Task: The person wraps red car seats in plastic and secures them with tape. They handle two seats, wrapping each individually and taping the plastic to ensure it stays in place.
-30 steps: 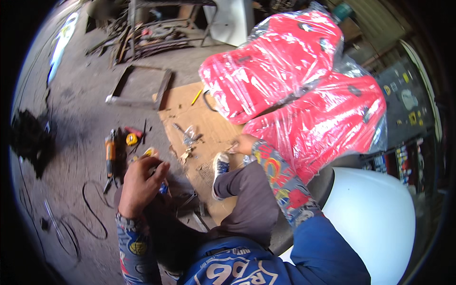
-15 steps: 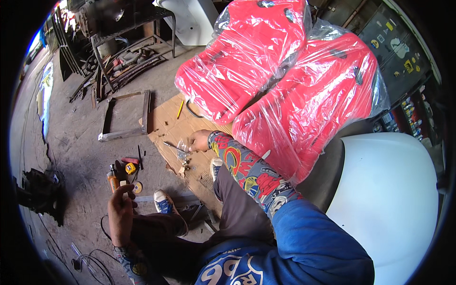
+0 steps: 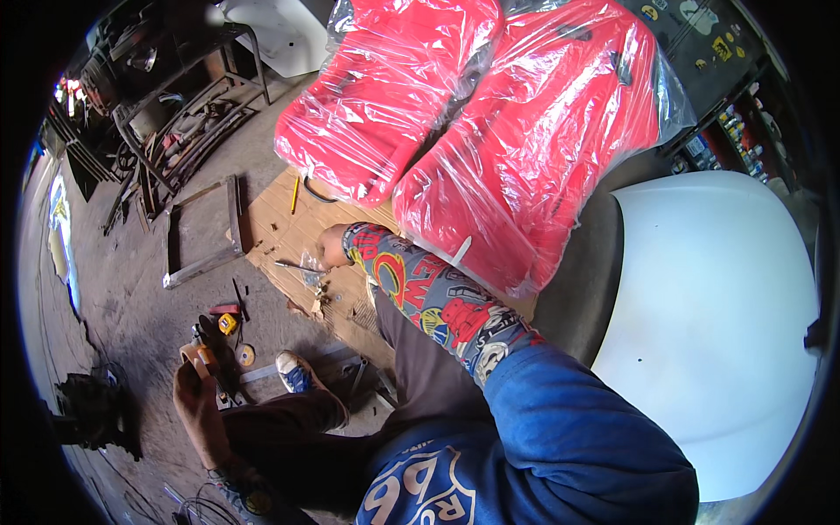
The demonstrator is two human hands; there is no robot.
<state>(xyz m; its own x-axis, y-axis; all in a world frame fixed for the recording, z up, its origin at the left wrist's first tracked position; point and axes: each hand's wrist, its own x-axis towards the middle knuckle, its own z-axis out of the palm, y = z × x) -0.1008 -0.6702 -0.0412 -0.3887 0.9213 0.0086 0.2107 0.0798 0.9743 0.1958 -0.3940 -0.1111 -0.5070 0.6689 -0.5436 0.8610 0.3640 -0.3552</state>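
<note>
My left hand (image 3: 197, 407) is raised at the lower left, its fingers closed on a pale ring that looks like a roll of tape (image 3: 190, 353). An orange angle grinder (image 3: 207, 359) lies on the floor just behind it, partly covered. My right hand (image 3: 333, 247) reaches down to a flattened cardboard sheet (image 3: 280, 210), its fingers curled. Whatever they may pinch is hidden. Right beside these fingers are a small clear plastic bag (image 3: 311, 269) and a thin metal tool (image 3: 291, 264). Small brass-coloured parts (image 3: 320, 297) are scattered nearby on the cardboard.
Two red seats (image 3: 516, 149) in clear plastic stand ahead, and a white curved panel (image 3: 709, 315) is at my right. A square metal frame (image 3: 206, 232), yellow tape measure (image 3: 227, 324), yellow pencil (image 3: 295, 195) and cutting disc (image 3: 247, 354) lie around. A metal bench (image 3: 188, 70) stands far left.
The whole view has shifted, so the scene sits higher and further left. My left hand has turned the roll so its ring shape shows. My right hand stays beside the plastic bag.
</note>
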